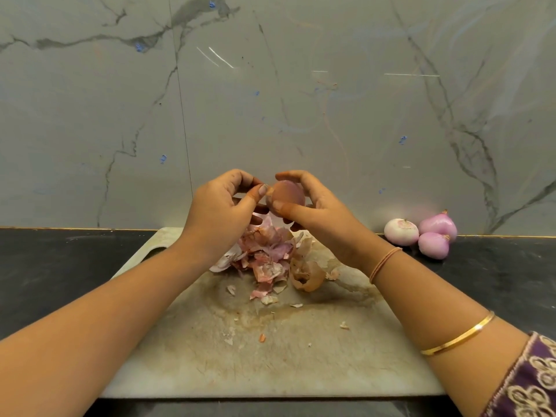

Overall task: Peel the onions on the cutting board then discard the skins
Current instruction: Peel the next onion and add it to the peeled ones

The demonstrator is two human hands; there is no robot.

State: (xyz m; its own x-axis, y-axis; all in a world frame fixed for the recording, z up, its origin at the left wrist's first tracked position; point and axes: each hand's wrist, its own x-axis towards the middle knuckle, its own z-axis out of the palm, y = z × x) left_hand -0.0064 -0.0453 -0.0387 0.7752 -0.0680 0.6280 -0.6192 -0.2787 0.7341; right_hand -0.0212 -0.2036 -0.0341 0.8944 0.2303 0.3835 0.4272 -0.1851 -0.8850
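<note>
My right hand (313, 206) holds a brownish-pink onion (287, 195) in the air above the far end of the cutting board (270, 356), fingers curled round it. My left hand (219, 206) pinches the skin at the onion's left tip between thumb and forefinger. A heap of pink and brown onion skins (270, 260) lies on the board right under the hands, with small scraps scattered nearer to me.
Three peeled pink onions (421, 234) sit on the dark countertop (60, 266) to the right of the board, against the marble wall (270, 85). The board is stained and has a handle slot at its far left corner.
</note>
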